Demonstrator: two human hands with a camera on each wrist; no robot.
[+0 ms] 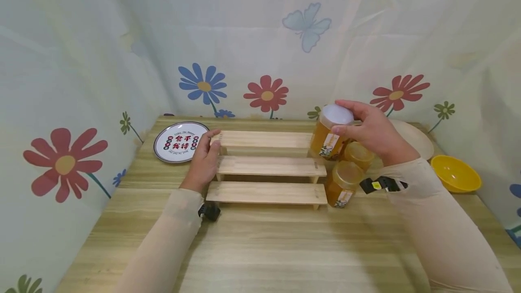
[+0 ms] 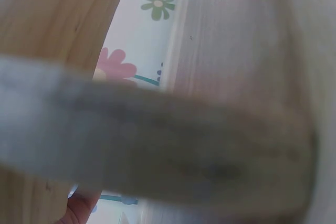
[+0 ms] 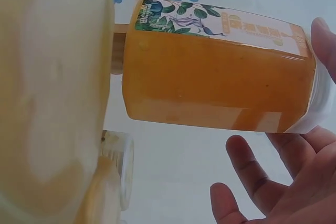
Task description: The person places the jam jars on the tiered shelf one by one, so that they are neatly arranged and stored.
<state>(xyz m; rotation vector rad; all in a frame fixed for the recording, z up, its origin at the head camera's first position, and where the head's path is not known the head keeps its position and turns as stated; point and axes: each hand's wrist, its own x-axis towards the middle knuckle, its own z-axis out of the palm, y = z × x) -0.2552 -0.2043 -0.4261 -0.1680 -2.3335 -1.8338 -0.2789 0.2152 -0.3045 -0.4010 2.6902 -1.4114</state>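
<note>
A three-step wooden rack [image 1: 270, 166] stands on the table, and my left hand [image 1: 205, 162] grips the left end of its top step. Up close in the left wrist view, wooden boards [image 2: 231, 51] hide most of that hand. My right hand [image 1: 376, 134] holds a jar of amber honey [image 1: 323, 137] by its white lid, at the rack's right end. Thumb and fingers lie around the lid in the right wrist view, where the honey jar [image 3: 220, 82] shows its leafy label. Whether its base touches anything I cannot tell. Two similar jars [image 1: 343, 184] [image 1: 359, 153] stand below that hand.
A white plate with red characters [image 1: 181, 144] lies left of the rack. At the right are a yellow bowl [image 1: 456, 174] and a pale round plate [image 1: 415, 141], partly behind my right wrist. A flowered curtain [image 1: 244, 35] closes off the table's back and sides.
</note>
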